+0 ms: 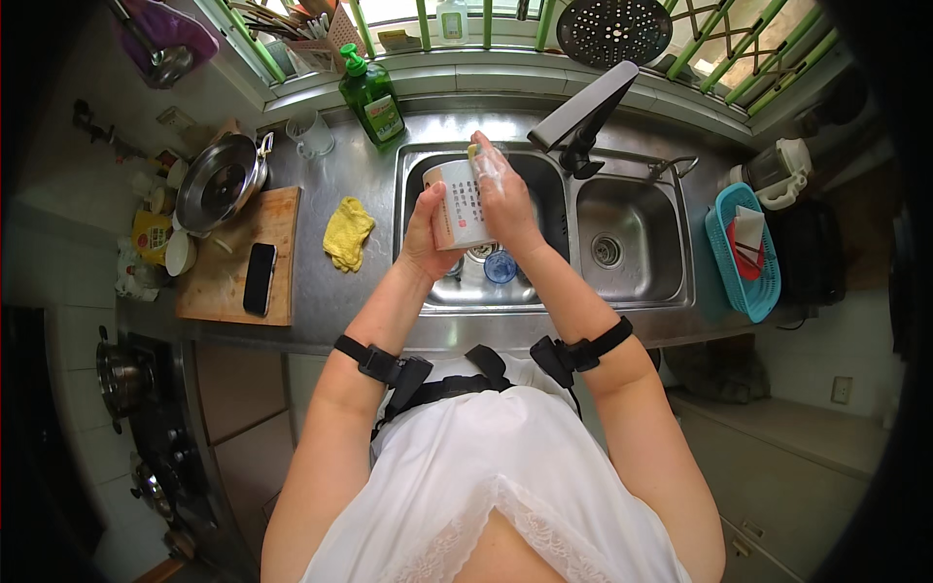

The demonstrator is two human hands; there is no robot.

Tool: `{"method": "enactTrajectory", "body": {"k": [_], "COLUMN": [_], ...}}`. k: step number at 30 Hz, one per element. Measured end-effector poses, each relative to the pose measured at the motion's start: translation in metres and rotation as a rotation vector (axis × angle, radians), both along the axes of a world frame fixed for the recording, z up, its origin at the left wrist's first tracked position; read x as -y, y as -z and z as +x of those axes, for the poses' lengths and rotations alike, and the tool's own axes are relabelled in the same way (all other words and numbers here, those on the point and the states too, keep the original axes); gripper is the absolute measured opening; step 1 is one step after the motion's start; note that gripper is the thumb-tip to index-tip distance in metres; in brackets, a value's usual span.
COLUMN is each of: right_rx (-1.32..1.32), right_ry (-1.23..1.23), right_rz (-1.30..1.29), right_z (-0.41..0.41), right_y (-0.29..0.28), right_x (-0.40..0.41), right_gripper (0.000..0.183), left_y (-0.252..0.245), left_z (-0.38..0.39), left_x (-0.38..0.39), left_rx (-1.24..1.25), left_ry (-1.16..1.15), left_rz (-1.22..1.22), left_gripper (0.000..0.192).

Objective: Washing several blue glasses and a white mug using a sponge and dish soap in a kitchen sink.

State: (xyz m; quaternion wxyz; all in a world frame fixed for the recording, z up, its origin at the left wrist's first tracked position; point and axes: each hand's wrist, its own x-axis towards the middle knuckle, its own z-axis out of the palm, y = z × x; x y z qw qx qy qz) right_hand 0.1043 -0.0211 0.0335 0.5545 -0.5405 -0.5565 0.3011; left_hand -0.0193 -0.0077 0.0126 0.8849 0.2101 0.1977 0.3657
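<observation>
Over the left basin (550,226) of a steel double sink, my left hand (423,237) grips a white ceramic mug (459,208) with a tan band and printed writing. The mug is tilted, and its handle is not visible. My right hand (509,204) lies flat along the mug's right side, with white suds on the fingers. A yellow edge, apparently of a sponge (472,151), shows between those fingers and the mug; most of it is hidden. Below, in the basin near the drain, stands a blue drinking glass (500,267). A second glass is partly covered by my left hand.
A black-and-white faucet (583,116) rises behind the sink. Leftward are a green soap bottle (373,106), glass mug (312,135), yellow cloth (348,233), and cutting board (211,291) bearing a phone (260,279) and steel pan (222,182). A turquoise basket (729,248) stands right.
</observation>
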Motion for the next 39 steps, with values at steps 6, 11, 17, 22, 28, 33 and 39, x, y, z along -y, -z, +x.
{"method": "enactTrajectory", "body": {"k": [6, 11, 17, 22, 28, 33, 39], "right_rx": [0.283, -0.021, 0.278, 0.222, 0.531, 0.795, 0.977], "right_ry": [0.044, 0.027, 0.059, 0.106, 0.184, -0.007, -0.003], "right_rz": [0.086, -0.096, 0.127, 0.329, 0.554, 0.599, 0.587], "right_z": [-0.018, 0.003, 0.003, -0.005, -0.008, -0.016, 0.012], "right_y": [-0.005, -0.001, -0.001, -0.009, -0.008, 0.007, 0.002], "right_x": [0.028, 0.008, 0.022, 0.036, 0.032, 0.029, 0.032], "right_gripper": [0.046, 0.036, 0.025, 0.028, 0.041, 0.044, 0.043], "left_y": [0.002, 0.001, 0.001, -0.01, -0.016, 0.003, -0.006], "left_z": [-0.002, -0.004, -0.003, -0.003, 0.012, 0.011, 0.004], "left_x": [-0.005, -0.008, -0.014, -0.024, -0.016, -0.026, -0.025], "left_rx": [0.075, 0.092, 0.167, 0.229, 0.244, 0.151, 0.201], "left_ry": [-0.071, 0.015, -0.09, -0.163, -0.192, -0.192, -0.314], "left_rz": [-0.077, -0.046, -0.099, -0.058, -0.161, -0.133, -0.323], "left_gripper": [0.055, 0.058, 0.055, 0.046, 0.044, 0.05, 0.054]}}
